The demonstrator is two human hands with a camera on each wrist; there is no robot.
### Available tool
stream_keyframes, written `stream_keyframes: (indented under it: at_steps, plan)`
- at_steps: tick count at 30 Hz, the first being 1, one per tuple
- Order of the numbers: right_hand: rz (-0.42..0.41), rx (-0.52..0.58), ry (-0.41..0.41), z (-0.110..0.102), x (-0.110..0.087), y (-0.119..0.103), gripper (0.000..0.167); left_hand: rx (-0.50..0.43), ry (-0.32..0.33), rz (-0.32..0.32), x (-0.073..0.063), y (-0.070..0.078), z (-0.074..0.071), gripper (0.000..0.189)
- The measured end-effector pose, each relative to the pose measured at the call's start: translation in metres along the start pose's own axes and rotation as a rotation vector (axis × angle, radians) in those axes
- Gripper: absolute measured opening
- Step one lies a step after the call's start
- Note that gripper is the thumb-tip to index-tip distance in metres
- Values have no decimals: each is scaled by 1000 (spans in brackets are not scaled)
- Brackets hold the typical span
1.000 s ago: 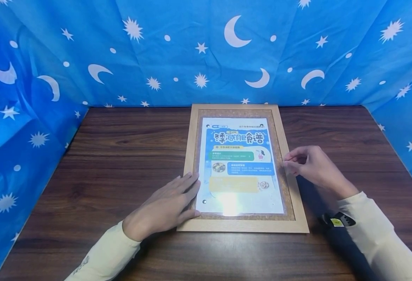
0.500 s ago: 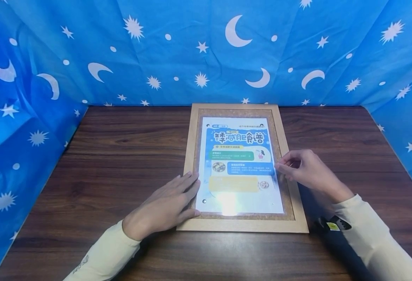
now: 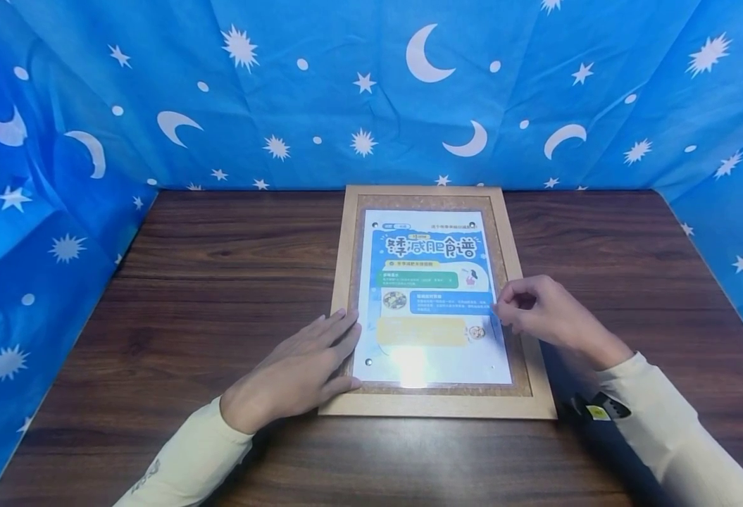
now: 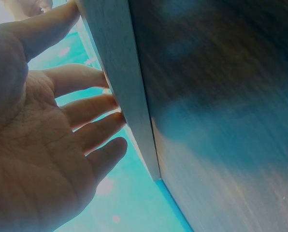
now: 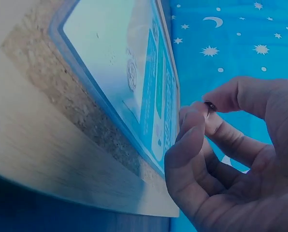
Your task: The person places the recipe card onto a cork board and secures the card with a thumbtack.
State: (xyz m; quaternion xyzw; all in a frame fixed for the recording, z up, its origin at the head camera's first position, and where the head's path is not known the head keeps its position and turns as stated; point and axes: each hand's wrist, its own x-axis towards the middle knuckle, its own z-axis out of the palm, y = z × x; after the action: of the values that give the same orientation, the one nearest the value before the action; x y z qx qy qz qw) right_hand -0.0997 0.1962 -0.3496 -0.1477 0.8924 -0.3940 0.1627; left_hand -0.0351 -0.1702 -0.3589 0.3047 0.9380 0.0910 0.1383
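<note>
A cork board (image 3: 522, 377) in a pale wooden frame (image 3: 441, 406) lies flat on the table. On it is a printed poster (image 3: 435, 362) in a glossy clear cover, with thumbtacks at its top left (image 3: 375, 225), top right (image 3: 472, 225) and bottom left (image 3: 368, 362) corners. My left hand (image 3: 298, 370) rests along the frame's left side, fingers extended; in the left wrist view their tips touch the frame's edge. Over the poster's right edge, my right hand (image 3: 555, 313) pinches a thumbtack (image 5: 210, 105) between thumb and finger. Its short pin shows in the right wrist view.
The dark wood-grain table (image 3: 219, 267) extends on both sides of the board. A blue curtain (image 3: 320, 91) with white moons and stars hangs behind and at the sides. A dark wrist strap with a yellow label (image 3: 598, 412) is at the right wrist.
My right hand has moved left and slightly toward me, from the frame's right side to over the poster's right edge. The left hand and the board stay in place.
</note>
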Motion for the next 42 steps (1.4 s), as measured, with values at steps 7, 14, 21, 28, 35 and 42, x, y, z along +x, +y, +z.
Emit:
stream_keyframes:
  at_steps: [7,14,21,28,35,42]
  plan:
    - [36,76,-95,1,-7,0,9,-5,-9,-19,0,0,1,75]
    - [54,142,-161,3,-12,2,12,-11,-3,-8,-1,-1,1,74]
    - [54,228,-199,8,-13,5,10,-6,1,0,-1,-1,0,74]
    - [63,285,-256,14,-14,6,5,6,2,12,-1,-2,0,75]
    - [62,258,-300,18,-15,8,10,-5,-5,-2,0,-2,0,74]
    - [41,239,-321,20,-14,8,12,9,0,15,0,-2,0,74]
